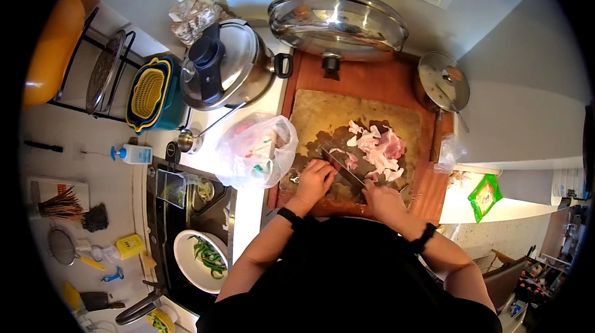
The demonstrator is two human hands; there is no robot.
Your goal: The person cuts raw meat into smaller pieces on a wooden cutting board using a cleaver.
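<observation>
My right hand [385,203] grips a kitchen knife [345,166], its blade slanting up and left across a worn cutting board [320,114]. My left hand [317,179] rests on the board just left of the blade, fingers curled and bunched. Whether anything sits beneath those fingertips is hidden. A small pink meat piece [351,161] lies along the right side of the blade. Farther right spreads a loose pile of pale, fatty sliced meat [379,154], with a redder lump [394,146] at its edge. Dark wet patches mark the board around the meat.
A large steel lid [337,21] leans at the back, beside a pressure cooker [228,63]. A plastic bag [255,151] sits left of the board, a lidded saucepan [441,82] at back right. A white bowl of green peppers [202,261] stands in the sink [162,226].
</observation>
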